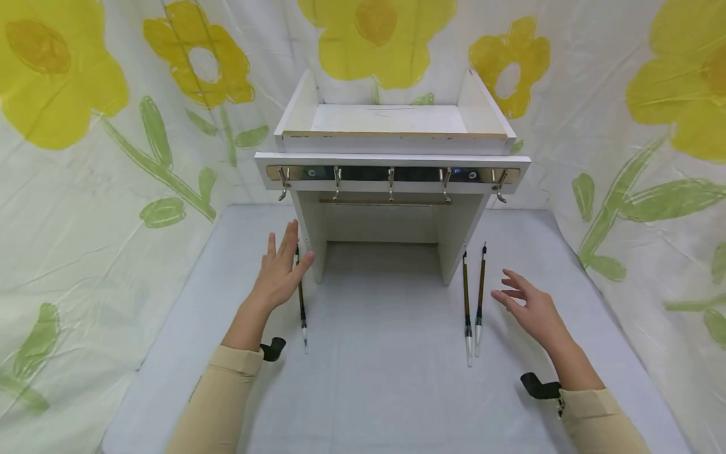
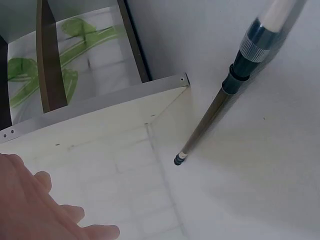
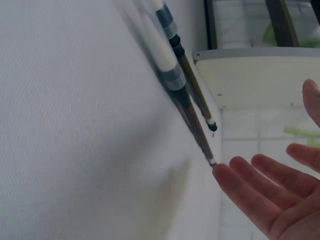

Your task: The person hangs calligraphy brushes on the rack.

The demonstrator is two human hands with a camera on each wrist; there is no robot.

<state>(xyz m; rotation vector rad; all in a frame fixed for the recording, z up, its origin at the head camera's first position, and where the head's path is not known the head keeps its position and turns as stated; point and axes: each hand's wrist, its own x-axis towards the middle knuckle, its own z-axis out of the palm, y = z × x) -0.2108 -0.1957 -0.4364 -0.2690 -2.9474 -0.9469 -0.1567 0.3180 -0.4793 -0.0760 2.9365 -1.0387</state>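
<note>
In the head view my left hand is held above the table with fingers spread, nearest to a calligraphy brush lying beside the rack's left side panel. My right hand, fingers loosely bent and holding nothing, hovers to the right of two more brushes. One brush lies against the right panel, the other brush just beside it. All have pale tips toward me. Between the hands stands a white rack with several metal hooks. The left wrist view shows the single brush apart from my fingers.
An open-topped shelf compartment forms the rack's upper part, and a thin rod crosses below the hooks. The grey-white table is bordered by a curtain printed with yellow flowers. A black strap piece sticks out at the right wrist.
</note>
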